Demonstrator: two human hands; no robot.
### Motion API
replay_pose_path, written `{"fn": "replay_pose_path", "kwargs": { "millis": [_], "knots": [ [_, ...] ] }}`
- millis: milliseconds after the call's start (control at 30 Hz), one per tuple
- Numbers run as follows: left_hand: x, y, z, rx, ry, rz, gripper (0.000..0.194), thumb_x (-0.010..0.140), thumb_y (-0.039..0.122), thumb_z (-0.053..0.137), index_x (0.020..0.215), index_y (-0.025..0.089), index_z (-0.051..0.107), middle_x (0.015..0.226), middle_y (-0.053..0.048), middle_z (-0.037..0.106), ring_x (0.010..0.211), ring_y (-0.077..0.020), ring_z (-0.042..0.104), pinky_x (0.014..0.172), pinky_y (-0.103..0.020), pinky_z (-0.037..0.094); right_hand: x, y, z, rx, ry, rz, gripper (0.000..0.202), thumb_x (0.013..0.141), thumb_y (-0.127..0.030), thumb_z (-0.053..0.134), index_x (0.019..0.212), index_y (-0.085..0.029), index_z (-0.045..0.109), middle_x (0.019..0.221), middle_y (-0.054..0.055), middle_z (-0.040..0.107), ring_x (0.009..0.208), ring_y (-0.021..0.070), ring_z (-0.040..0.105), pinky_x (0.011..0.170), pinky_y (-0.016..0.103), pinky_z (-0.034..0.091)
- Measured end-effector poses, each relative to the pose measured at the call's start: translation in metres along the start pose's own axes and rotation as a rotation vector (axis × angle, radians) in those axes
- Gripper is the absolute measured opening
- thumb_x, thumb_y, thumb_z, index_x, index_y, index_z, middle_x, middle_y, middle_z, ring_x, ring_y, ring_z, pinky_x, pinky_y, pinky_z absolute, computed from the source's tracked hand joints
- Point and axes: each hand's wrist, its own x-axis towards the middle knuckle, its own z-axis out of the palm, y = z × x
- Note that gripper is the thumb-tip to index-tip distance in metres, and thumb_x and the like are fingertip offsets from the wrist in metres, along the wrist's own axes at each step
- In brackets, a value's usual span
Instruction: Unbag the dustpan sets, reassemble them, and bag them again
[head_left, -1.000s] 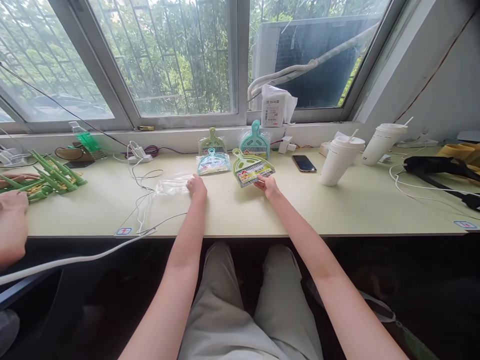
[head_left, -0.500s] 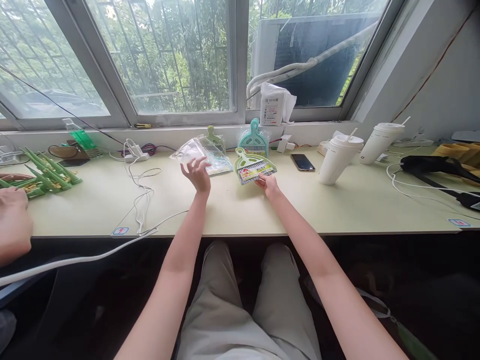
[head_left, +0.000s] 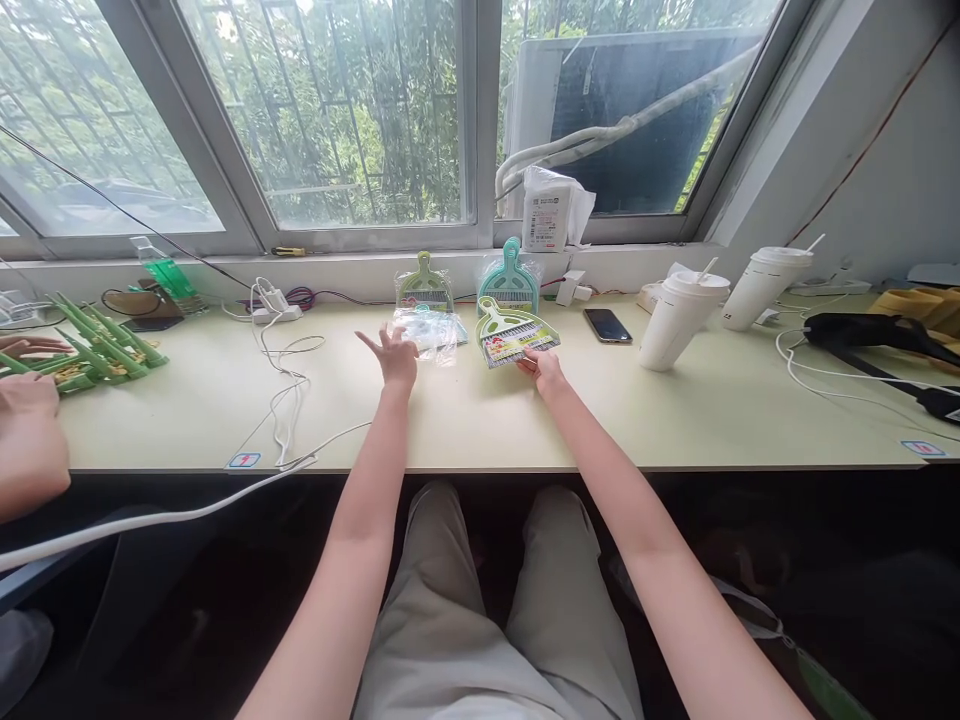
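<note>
My right hand grips the lower edge of a green dustpan-and-brush set with a printed card, tilted over the table. My left hand is raised, thumb and some fingers spread, beside a crumpled clear plastic bag; its fingertips are at the bag's left edge, and whether they pinch it is unclear. Behind the bag a wrapped green dustpan set leans by the window ledge. A wrapped teal dustpan set stands to its right, behind the held one.
A phone and two white cups are on the right, with a black strap beyond. White cables cross the left side. Another person's hands touch green stalks at far left.
The clear bag has dropped and bunched up, showing more of the wrapped green set behind. My left hand has shifted slightly left and its fingers have changed pose. My right hand keeps its hold.
</note>
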Motion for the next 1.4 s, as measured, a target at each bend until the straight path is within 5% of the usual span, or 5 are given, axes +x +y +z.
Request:
{"fn": "replay_pose_path", "kwargs": {
  "millis": [133, 300, 600, 900, 1400],
  "knots": [
    [0.0, 0.015, 0.004, 0.051, 0.093, -0.096, 0.04, 0.079, -0.002, 0.038, 0.096, 0.02, 0.067, 0.12, -0.011, 0.06, 0.126, -0.027, 0.045, 0.12, -0.06, 0.012, -0.003, -0.001, 0.001, -0.043, -0.001, 0.0, 0.022, 0.082, -0.006, 0.06, 0.101, -0.017, 0.064, 0.079, 0.0, 0.074, 0.062, 0.011, 0.068, 0.06, 0.021, 0.059],
    [-0.004, 0.029, 0.028, 0.049, -0.15, -0.054, 0.049, 0.086, 0.021, 0.05, 0.135, 0.024, 0.051, 0.142, -0.013, 0.049, 0.135, -0.0307, 0.04, 0.119, -0.057, 0.015, -0.005, 0.0, 0.004, -0.112, -0.078, 0.016, 0.016, 0.083, -0.008, 0.063, 0.095, -0.018, 0.061, 0.083, 0.001, 0.075, 0.063, 0.0108, 0.069, 0.06, 0.021, 0.059],
    [-0.003, 0.005, 0.033, 0.069, -0.401, -0.074, 0.049, 0.083, 0.002, 0.039, 0.121, 0.019, 0.065, 0.147, -0.014, 0.047, 0.137, -0.0298, 0.041, 0.115, -0.053, 0.029, -0.01, 0.0, 0.01, -0.249, -0.345, 0.125, 0.013, 0.083, -0.006, 0.064, 0.093, -0.013, 0.066, 0.085, 0.008, 0.076, 0.066, 0.0156, 0.072, 0.059, 0.024, 0.06],
    [-0.001, 0.009, 0.034, -0.037, -0.316, -0.003, 0.064, 0.074, -0.007, 0.038, 0.133, 0.011, 0.056, 0.148, -0.015, 0.047, 0.137, -0.0285, 0.041, 0.112, -0.041, 0.037, 0.003, 0.002, 0.003, -0.18, -0.11, 0.101, 0.018, 0.082, 0.001, 0.058, 0.092, -0.013, 0.064, 0.077, 0.005, 0.075, 0.066, 0.0151, 0.072, 0.059, 0.024, 0.062],
    [-0.003, 0.026, 0.033, -0.228, -0.263, 0.251, 0.078, 0.07, -0.005, 0.035, 0.143, 0.017, 0.048, 0.151, -0.005, 0.045, 0.137, -0.0234, 0.04, 0.116, -0.042, 0.032, 0.002, 0.005, 0.006, -0.139, -0.165, 0.097, 0.018, 0.082, 0.001, 0.061, 0.091, -0.014, 0.064, 0.081, 0.005, 0.075, 0.067, 0.0149, 0.072, 0.061, 0.024, 0.062]
  ]
}}
